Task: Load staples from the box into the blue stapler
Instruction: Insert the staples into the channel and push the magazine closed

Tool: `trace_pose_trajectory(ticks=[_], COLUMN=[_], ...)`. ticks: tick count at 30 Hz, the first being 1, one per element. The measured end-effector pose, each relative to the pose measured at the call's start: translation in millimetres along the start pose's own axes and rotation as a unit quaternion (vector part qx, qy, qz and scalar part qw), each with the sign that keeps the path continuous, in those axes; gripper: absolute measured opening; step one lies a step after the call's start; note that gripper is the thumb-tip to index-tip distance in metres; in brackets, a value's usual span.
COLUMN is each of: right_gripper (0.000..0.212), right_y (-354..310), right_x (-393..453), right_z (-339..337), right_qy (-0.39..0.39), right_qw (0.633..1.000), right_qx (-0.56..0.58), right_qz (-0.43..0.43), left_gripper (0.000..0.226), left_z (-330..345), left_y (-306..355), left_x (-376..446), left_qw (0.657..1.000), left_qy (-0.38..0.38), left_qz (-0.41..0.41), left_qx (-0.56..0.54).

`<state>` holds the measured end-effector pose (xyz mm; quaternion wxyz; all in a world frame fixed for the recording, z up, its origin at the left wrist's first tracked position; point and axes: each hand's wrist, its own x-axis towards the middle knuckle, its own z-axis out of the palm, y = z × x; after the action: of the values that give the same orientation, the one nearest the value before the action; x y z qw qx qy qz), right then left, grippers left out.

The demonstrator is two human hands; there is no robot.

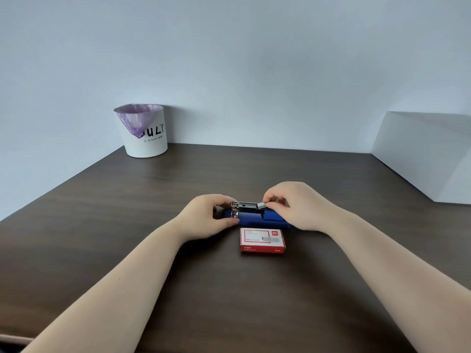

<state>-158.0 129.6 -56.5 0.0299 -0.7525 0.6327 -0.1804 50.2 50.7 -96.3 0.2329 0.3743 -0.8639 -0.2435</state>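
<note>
The blue stapler (257,220) lies opened on the dark wooden table (153,200), its metal staple channel (246,206) exposed on top. My left hand (209,215) grips the stapler's left end. My right hand (295,205) pinches a silver strip of staples (262,205) at the right end of the channel. The red and white staple box (262,240) lies closed on the table just in front of the stapler, touching neither hand.
A white bin (146,135) with a purple liner stands at the back left against the wall. A white angled board (428,154) leans at the right edge of the table.
</note>
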Motion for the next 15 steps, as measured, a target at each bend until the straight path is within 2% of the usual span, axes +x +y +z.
trace_pose_trajectory(ticks=[6,15], right_gripper=[0.020,0.024], right_y=[-5.3,-4.0], right_x=[0.2,3.7], right_z=[0.6,3.3], right_qy=[-0.003,-0.015], right_qw=[1.000,1.000], right_qx=[-0.025,0.015], right_qz=[-0.018,-0.020], left_gripper=[0.033,0.031], left_z=[0.1,-0.3], left_y=[1.3,-0.4], left_x=[-0.6,0.1], left_qw=[1.000,1.000], left_qy=[0.003,0.000], left_qz=[-0.006,-0.010], left_qx=[-0.010,-0.020])
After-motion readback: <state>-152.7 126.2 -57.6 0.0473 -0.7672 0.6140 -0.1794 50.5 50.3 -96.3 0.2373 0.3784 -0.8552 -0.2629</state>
